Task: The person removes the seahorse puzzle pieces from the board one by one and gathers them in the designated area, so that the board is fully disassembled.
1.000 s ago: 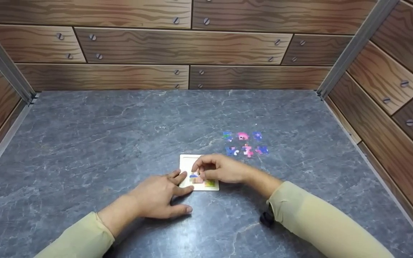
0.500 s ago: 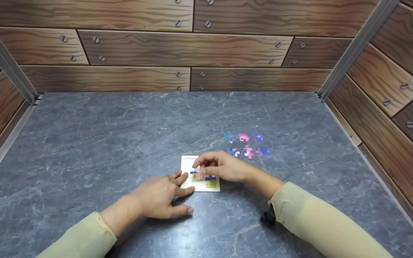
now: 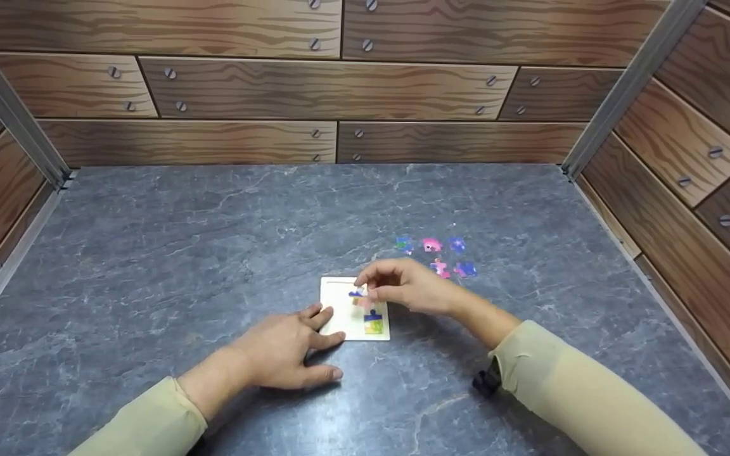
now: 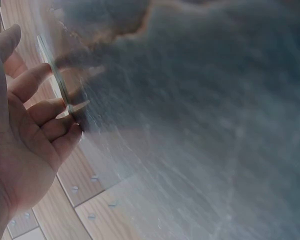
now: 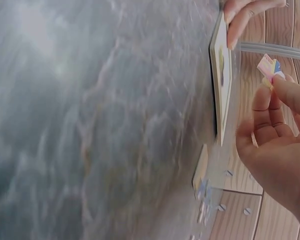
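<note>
A shallow white puzzle tray (image 3: 341, 297) lies on the table in front of me. In its lower right corner sits a yellow-green and blue jigsaw piece (image 3: 373, 323). My left hand (image 3: 282, 348) rests at the tray's left side, fingers spread and fingertips on its edge. In the left wrist view the fingers (image 4: 55, 107) are at that edge. My right hand (image 3: 406, 286) is over the tray's right part. Thumb and fingers pinch a pink, blue and white jigsaw piece (image 5: 266, 66), held clear above the tray in the right wrist view.
Several loose pink and blue jigsaw pieces (image 3: 431, 244) lie behind the tray, to the right; my right hand hides part of that group. The grey marbled table (image 3: 213, 240) is bounded by wood-patterned walls (image 3: 244, 88).
My right hand has moved up and to the right with the pinched jigsaw piece, which uncovers the piece in the tray's corner. The left hand stays at the tray's edge.
</note>
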Tool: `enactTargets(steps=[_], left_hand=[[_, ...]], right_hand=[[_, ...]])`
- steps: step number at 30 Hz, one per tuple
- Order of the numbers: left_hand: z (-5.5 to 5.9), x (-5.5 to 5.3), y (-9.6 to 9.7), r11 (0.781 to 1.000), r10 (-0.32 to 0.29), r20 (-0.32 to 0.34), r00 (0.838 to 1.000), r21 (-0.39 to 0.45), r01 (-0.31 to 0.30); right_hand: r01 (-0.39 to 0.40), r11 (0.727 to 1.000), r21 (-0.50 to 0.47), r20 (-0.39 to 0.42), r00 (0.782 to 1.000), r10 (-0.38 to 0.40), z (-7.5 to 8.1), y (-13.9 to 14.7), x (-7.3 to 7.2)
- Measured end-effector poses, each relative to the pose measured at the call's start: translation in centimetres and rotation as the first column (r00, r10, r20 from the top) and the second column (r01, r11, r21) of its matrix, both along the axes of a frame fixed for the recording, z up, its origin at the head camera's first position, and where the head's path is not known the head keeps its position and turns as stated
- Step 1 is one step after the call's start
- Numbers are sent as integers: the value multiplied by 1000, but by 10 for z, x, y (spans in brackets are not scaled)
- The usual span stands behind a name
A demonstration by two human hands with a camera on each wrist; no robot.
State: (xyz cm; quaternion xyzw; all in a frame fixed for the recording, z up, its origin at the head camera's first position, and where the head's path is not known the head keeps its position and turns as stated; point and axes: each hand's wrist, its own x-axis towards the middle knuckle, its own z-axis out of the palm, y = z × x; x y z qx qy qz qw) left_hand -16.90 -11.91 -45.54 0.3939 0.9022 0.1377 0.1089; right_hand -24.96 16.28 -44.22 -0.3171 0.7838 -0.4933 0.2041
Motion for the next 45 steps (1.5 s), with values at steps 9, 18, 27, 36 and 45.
enactTargets(steps=[9,18,27,36,45], left_hand=[[-2,0,-2,1000,-8,-8,1000,24,9],[-2,0,-3,1000,4,12,1000,21,-4],[-2,0,-3,1000,7,19,1000,21,-7],[-1,-1,-2,1000,2,31,1000,13,-2],[0,0,-2,1000,-6,25,1000,26,5]], right_hand=[[44,998,40,-6,999,-44,9,26,-1],[67,994,87,-20,998,-65,13,58,-5],[98,989,109,-23,995,-96,10,94,-9],[149,970,193,-27,989,-147,6,126,-8],[155,954,258,-10,987,-158,0,137,-6]])
